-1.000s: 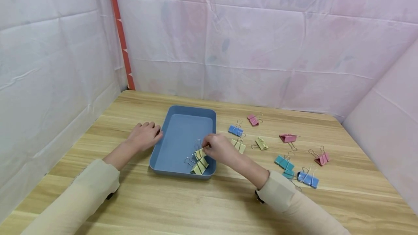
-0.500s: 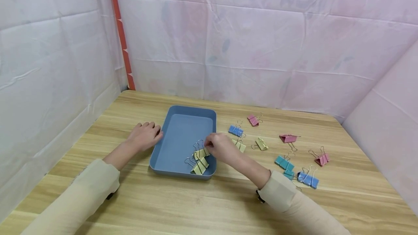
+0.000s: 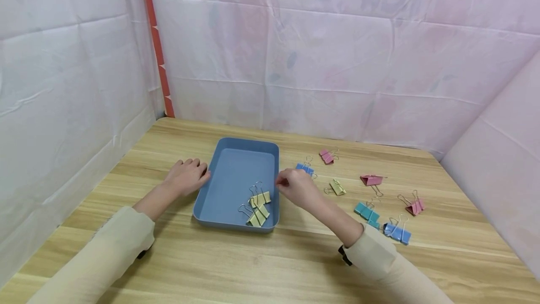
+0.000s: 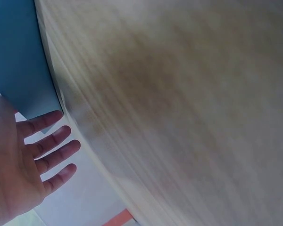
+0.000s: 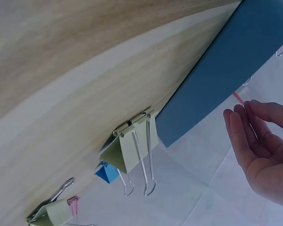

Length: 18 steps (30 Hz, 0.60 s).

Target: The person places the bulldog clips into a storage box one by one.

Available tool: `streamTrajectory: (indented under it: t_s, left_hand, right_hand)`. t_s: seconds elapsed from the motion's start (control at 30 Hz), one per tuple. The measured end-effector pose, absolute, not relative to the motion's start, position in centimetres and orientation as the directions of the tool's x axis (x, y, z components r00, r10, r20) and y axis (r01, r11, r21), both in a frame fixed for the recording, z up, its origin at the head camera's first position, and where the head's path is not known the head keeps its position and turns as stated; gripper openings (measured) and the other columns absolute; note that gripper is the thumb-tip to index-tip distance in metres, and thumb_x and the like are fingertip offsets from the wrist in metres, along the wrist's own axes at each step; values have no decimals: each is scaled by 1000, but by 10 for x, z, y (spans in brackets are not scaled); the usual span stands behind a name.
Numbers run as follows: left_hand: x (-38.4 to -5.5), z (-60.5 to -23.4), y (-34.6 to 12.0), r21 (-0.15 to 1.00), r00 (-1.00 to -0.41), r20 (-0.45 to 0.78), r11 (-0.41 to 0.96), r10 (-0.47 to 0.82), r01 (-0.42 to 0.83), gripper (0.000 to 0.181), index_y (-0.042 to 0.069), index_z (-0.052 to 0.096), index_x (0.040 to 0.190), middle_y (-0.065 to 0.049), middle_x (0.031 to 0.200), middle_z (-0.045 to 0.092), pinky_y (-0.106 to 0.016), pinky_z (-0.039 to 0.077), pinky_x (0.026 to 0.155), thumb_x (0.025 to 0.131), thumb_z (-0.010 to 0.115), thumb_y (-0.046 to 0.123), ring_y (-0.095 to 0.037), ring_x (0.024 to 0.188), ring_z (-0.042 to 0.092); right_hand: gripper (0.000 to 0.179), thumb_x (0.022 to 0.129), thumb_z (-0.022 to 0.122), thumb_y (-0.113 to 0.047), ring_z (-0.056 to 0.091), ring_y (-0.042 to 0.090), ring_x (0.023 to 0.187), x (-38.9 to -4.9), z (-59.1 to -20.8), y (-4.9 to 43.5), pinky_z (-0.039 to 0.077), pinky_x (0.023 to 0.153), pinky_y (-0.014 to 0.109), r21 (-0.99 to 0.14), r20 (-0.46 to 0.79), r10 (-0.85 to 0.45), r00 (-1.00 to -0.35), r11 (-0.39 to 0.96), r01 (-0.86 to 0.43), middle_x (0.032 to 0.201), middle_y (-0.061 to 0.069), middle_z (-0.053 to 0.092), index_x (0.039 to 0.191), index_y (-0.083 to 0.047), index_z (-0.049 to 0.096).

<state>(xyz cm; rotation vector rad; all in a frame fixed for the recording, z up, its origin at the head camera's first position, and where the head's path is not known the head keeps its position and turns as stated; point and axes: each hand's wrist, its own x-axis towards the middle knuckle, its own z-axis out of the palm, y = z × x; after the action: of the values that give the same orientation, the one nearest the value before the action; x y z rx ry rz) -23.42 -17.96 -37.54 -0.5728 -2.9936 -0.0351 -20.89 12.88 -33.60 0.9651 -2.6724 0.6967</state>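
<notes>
A blue tray (image 3: 234, 168) stands on the wooden table, with yellow binder clips (image 3: 258, 216) heaped in its near right corner. My left hand (image 3: 187, 177) rests at the tray's left wall; its fingers are spread and fairly straight in the left wrist view. Just beyond the right rim is my right hand (image 3: 298, 187), raised, holding nothing. In the right wrist view its fingers (image 5: 238, 136) bend loosely toward the thumb. Near it a yellow binder clip (image 5: 134, 146) lies beside the tray, mostly hidden behind the hand in the head view.
To the right lie another yellow clip (image 3: 336, 186), a blue clip (image 3: 304, 168), several pink clips (image 3: 372, 180), teal clips (image 3: 366, 211) and a second blue clip (image 3: 397, 233). White sheeting (image 3: 337, 60) surrounds the table's back and sides.
My right hand has let go of a yellow binder clip, which now lies in the tray, and has moved right, out over the rim. The left hand has stayed still.
</notes>
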Motion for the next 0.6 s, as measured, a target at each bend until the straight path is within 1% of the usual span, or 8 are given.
streamTrajectory:
  t_s: [0.17, 0.3, 0.43, 0.6]
  left_hand:
    - [-234, -376, -180, 8, -926, 89, 929, 368, 370, 36, 3, 59, 103, -13, 93, 53, -49, 40, 75, 95, 38, 31, -33, 89, 52]
    - [-233, -375, -180, 16, -927, 84, 930, 364, 367, 35, 3, 59, 102, -13, 93, 53, -49, 40, 75, 95, 38, 31, -33, 89, 52]
    - [-233, -375, -180, 17, -926, 91, 930, 365, 368, 34, 3, 59, 100, -12, 91, 52, -48, 40, 73, 95, 39, 30, -32, 87, 52]
    - [-233, -374, -179, 17, -925, 97, 929, 367, 370, 34, 4, 59, 100, -11, 89, 52, -47, 40, 72, 95, 39, 30, -31, 85, 52]
  right_hand:
    - [6, 75, 67, 4, 61, 15, 65, -208, -335, 138, 49, 59, 21, -369, 364, -492, -791, 703, -608, 72, 5, 64, 73, -1, 67]
    - [6, 77, 67, 2, 61, 14, 66, -207, -330, 145, 49, 58, 23, -403, 331, -437, -836, 736, -544, 72, 2, 63, 75, -3, 68]
    - [3, 80, 66, -2, 62, 18, 71, -208, -326, 153, 49, 60, 28, -421, 280, -382, -881, 775, -470, 75, 3, 64, 78, -3, 68]
    - [5, 82, 65, -5, 61, 26, 80, -207, -322, 163, 49, 67, 37, -410, 247, -324, -913, 819, -402, 83, 8, 64, 84, -1, 68]
